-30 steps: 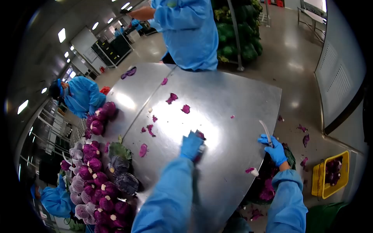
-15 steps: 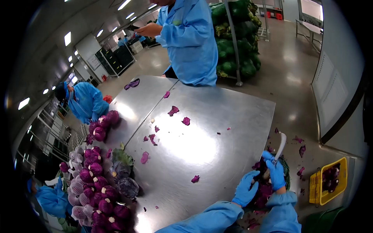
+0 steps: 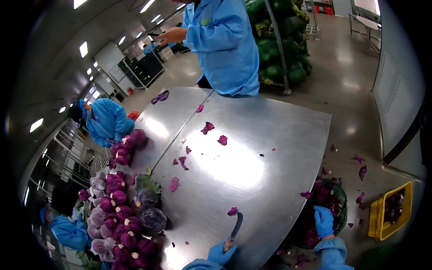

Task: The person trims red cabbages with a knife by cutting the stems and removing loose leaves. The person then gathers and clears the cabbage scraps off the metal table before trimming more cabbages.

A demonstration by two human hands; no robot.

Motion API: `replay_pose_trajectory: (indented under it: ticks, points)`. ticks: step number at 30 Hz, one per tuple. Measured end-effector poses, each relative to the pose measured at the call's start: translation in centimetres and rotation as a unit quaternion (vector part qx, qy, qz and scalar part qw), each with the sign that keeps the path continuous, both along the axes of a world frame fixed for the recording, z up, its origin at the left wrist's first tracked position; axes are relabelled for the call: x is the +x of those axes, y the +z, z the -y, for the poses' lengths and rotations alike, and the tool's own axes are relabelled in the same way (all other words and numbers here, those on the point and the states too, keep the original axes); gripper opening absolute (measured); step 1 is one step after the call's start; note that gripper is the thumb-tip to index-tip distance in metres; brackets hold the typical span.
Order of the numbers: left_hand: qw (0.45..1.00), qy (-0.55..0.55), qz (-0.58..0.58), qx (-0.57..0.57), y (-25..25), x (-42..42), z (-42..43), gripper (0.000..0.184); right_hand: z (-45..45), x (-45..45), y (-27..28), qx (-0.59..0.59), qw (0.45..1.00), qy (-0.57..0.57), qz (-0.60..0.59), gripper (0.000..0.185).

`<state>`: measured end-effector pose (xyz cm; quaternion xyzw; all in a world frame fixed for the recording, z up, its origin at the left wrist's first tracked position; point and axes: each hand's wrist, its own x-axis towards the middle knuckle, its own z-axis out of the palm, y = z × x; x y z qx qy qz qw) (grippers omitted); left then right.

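Observation:
My left hand (image 3: 220, 253), in a blue glove at the table's near edge, is closed around the handle of a curved knife (image 3: 236, 224). The blade points away from me, its tip near a purple leaf scrap (image 3: 232, 211). To the right, beside the metal table (image 3: 279, 180), my gloved right hand (image 3: 324, 222) is over a green net bag (image 3: 344, 207) with purple cabbages (image 3: 325, 194) in it. Its fingers are extended and nothing shows in them. Trimmed purple cabbages (image 3: 128, 240) are piled at the table's left side, next to darker unpeeled ones (image 3: 154, 219).
A person (image 3: 225, 49) in blue stands across the table. Two more people (image 3: 108, 119) are at the left. Leaf scraps (image 3: 207, 128) are scattered over the tabletop and floor. A yellow basket (image 3: 376, 219) stands at the right; stacked green bags (image 3: 283, 49) are behind.
The knife has passed from my right hand to my left. My left hand has moved from the net bag back to the table's near edge. The cabbage it held earlier is gone from it.

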<state>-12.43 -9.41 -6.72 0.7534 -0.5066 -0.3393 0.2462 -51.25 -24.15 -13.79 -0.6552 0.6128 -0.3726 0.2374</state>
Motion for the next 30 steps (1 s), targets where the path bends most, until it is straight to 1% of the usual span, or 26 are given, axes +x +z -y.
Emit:
replay_pose_trajectory:
  ticks: [2,3,4,5,6,7,8,9,10,11,13,14,15,16,17,18,20,21,23,24,25,26,29,30]
  points:
    - [0.995,-0.063,0.029,-0.068,1.6,0.2,-1.1,0.022,0.5,0.9,-2.4,0.056,0.981,0.088,-0.161,0.037]
    - [0.993,-0.080,0.042,-0.080,0.8,0.5,-1.2,0.019,0.7,1.3,-4.3,0.081,0.959,0.131,-0.239,0.043]
    - [0.990,-0.095,0.057,-0.093,-0.6,0.7,-1.7,0.016,0.5,1.5,-7.3,0.093,0.953,0.143,-0.250,0.053]
    - [0.986,-0.108,0.074,-0.106,-1.6,0.9,-2.0,0.013,0.2,2.2,-8.4,0.040,0.948,0.135,-0.286,0.053]
    - [0.986,-0.103,0.106,-0.076,-1.6,0.8,-2.1,0.009,0.4,2.9,-9.5,0.099,0.946,0.125,-0.282,0.054]
    - [0.993,-0.076,0.073,-0.055,-2.4,0.9,-2.5,0.007,0.3,3.4,-11.0,0.160,0.940,0.115,-0.277,0.056]
    - [0.994,-0.062,0.032,-0.086,-2.5,1.0,-2.6,0.006,0.1,3.2,-15.2,0.107,0.974,0.115,-0.164,0.057]
    - [0.992,-0.048,-0.012,-0.117,-2.9,1.0,-2.6,0.006,-0.4,3.3,-15.1,0.127,0.965,0.118,-0.196,0.056]
    - [0.989,-0.026,-0.053,-0.138,-3.9,0.9,-2.7,0.007,-0.5,4.2,-13.6,0.141,0.955,0.122,-0.230,0.056]
    - [0.990,-0.042,-0.043,-0.125,-4.9,1.4,-2.8,0.006,-0.7,4.7,-13.0,0.147,0.951,0.121,-0.245,0.056]
    - [0.994,-0.067,-0.031,-0.084,-3.5,1.3,-3.0,0.006,-1.2,5.2,-12.5,0.154,0.946,0.125,-0.256,0.056]
    - [0.940,0.090,-0.284,0.168,-5.8,2.9,-4.0,0.016,-1.5,5.4,-12.4,0.159,0.945,0.125,-0.257,0.055]
    - [0.981,0.041,-0.157,0.103,-4.5,1.8,-3.3,0.022,-1.7,5.5,-12.4,0.163,0.944,0.126,-0.259,0.055]
    - [0.999,-0.014,-0.023,0.037,-3.0,0.8,-2.5,0.028,-1.8,5.5,-12.5,0.167,0.944,0.124,-0.256,0.055]
    - [0.991,-0.068,0.112,-0.031,-1.5,0.3,-1.8,0.033,-2.1,5.4,-12.6,0.172,0.943,0.122,-0.256,0.055]
    - [0.992,-0.065,0.107,0.023,-1.0,0.7,-1.9,0.041,-2.0,5.4,-12.5,0.176,0.943,0.122,-0.256,0.055]
    - [0.985,-0.122,0.117,-0.046,-0.1,1.3,-1.6,0.027,-2.0,5.3,-12.3,0.184,0.939,0.121,-0.263,0.054]
    - [0.978,-0.149,0.112,-0.091,-0.9,1.4,-1.4,0.022,-2.0,5.2,-12.1,0.184,0.938,0.122,-0.268,0.054]
    - [0.993,-0.116,-0.009,-0.033,-7.9,2.7,-5.4,0.029,-2.1,5.0,-12.0,0.185,0.934,0.123,-0.281,0.054]
    - [0.990,-0.116,0.044,-0.066,-4.4,1.8,-3.0,0.034,-2.1,4.9,-12.0,0.187,0.932,0.126,-0.285,0.053]
    - [0.984,-0.115,0.100,-0.094,-2.0,1.5,-1.8,0.038,-2.1,4.7,-11.9,0.188,0.932,0.127,-0.282,0.053]
    - [0.988,-0.103,0.082,-0.075,-3.4,1.8,-2.4,0.048,-2.2,4.9,-12.0,0.192,0.929,0.126,-0.290,0.053]
    - [0.992,-0.105,0.067,-0.001,-0.8,1.7,-1.1,0.053,-2.1,5.0,-11.8,0.196,0.927,0.123,-0.295,0.052]
    - [0.994,-0.097,0.039,0.031,-0.8,1.8,-1.0,0.056,-2.1,4.9,-11.5,0.196,0.926,0.122,-0.300,0.052]
